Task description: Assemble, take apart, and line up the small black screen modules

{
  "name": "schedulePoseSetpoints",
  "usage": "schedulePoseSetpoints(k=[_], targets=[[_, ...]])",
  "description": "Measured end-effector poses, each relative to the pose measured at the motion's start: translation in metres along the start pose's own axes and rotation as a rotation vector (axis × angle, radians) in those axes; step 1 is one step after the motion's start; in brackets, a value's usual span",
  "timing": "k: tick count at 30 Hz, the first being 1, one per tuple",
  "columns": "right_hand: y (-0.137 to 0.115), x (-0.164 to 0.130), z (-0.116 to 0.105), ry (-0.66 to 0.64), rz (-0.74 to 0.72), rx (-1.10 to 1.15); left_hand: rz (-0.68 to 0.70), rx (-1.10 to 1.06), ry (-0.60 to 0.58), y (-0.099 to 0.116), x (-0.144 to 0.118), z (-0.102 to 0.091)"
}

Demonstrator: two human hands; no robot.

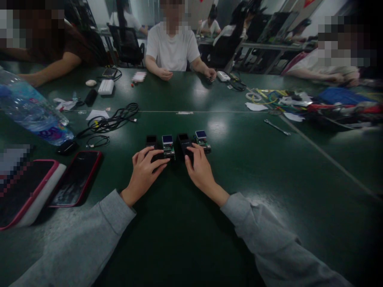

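Note:
Four small devices would be too many to list singly, but they stand in a row in front of me. At its left end is a black case with a small window (151,139), under the fingers of my left hand (145,167). Beside it lies a green circuit board with a small screen (168,140); my left thumb and index finger touch its near end. A second black case (183,140) follows, gripped at its near part by the thumb and fingers of my right hand (201,165). Right of it sits another circuit board with a screen (201,135), partly behind that hand.
Phones (76,179) and a plastic bottle (36,115) lie on the left of the green table, near a coiled black cable (119,117). A wrench (277,127) and a pile of cables and tools (338,104) are on the right. A person (172,50) sits opposite.

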State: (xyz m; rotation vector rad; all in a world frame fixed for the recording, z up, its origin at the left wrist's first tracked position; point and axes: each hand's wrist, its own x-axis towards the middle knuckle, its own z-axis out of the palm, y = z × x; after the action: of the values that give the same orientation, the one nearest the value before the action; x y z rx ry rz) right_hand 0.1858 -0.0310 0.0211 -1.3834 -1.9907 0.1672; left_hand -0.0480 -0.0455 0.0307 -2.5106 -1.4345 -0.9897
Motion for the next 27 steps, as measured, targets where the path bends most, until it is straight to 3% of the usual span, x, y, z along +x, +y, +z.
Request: schedulePoseSetpoints(k=[8,11,14,16,27], targets=[[-0.001,-0.001,-0.001,-0.015,0.015,0.008,-0.065,-0.080,0.002,-0.001,0.001,-0.001],[-0.001,-0.002,-0.001,-0.020,0.013,0.013,-0.206,-0.224,0.092,-0.009,0.002,0.001],[-0.001,-0.002,-0.002,-0.030,0.019,0.021,-0.437,-0.367,0.199,-0.022,0.002,0.005],[-0.001,-0.002,-0.002,-0.040,0.025,0.026,-0.534,-0.454,0.216,-0.028,0.002,0.007],[0.000,-0.001,-0.001,-0.045,0.023,0.045,-0.492,-0.583,0.197,-0.025,0.003,0.008]])
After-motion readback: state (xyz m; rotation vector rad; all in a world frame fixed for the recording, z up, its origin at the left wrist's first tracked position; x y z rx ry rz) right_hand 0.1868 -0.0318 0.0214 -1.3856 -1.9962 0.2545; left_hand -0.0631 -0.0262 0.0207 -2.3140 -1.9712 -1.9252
